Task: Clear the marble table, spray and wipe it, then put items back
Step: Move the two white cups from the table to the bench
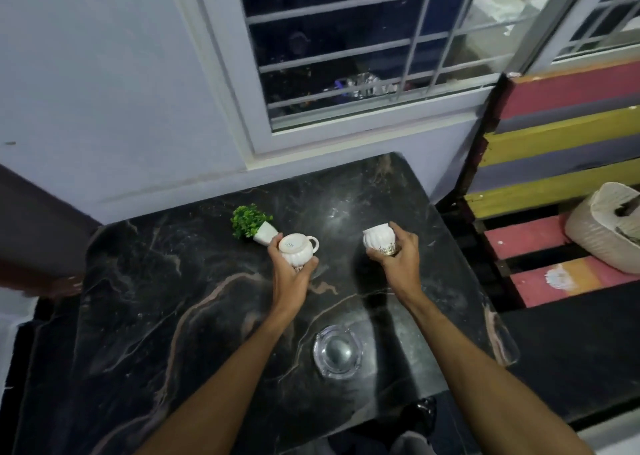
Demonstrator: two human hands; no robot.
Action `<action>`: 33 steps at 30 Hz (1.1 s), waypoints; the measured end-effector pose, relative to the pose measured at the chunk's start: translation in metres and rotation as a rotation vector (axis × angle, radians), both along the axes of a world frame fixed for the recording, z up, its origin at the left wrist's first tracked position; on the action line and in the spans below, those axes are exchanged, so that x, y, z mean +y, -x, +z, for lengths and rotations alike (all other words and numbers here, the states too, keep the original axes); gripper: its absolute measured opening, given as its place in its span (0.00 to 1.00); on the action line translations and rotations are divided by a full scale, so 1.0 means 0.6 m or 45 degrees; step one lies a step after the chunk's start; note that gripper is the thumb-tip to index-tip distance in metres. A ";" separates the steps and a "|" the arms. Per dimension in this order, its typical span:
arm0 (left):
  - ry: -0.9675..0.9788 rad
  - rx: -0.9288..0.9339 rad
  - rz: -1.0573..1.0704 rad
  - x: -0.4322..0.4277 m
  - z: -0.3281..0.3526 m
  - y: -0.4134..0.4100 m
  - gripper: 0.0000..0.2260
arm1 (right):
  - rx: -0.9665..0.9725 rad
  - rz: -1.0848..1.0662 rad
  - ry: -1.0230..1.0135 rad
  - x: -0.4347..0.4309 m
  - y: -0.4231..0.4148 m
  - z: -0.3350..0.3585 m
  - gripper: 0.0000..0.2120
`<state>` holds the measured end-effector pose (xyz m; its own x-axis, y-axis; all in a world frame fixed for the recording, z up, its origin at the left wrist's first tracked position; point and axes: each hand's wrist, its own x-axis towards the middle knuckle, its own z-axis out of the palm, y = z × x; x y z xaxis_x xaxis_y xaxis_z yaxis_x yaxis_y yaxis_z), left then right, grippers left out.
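Marble table [173, 298], window [346, 56], striped bench [554, 143]

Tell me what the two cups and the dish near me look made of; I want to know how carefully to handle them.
Cup in the left hand: seemingly glazed white ceramic, ribbed, with a printed mark on its base. Cup in the right hand: same ribbed white glaze, gold speckling near the rim. Dish: clear, thick, faceted, probably glass, resting on the table, which looks like polished dark veined marble.
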<state>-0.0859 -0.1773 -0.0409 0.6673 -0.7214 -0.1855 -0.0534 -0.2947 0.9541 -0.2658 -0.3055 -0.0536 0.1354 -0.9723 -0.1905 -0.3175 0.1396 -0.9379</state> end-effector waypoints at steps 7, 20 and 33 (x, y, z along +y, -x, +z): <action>0.079 -0.038 -0.153 -0.191 0.031 0.204 0.30 | -0.334 -0.248 0.021 -0.130 0.223 0.033 0.31; -0.022 -0.175 -0.259 -0.611 -0.132 0.613 0.35 | -0.092 -0.258 0.078 -0.484 0.594 -0.136 0.29; -0.127 -0.159 -0.254 -0.775 -0.464 0.813 0.34 | 0.284 -0.306 0.115 -0.658 0.754 -0.462 0.28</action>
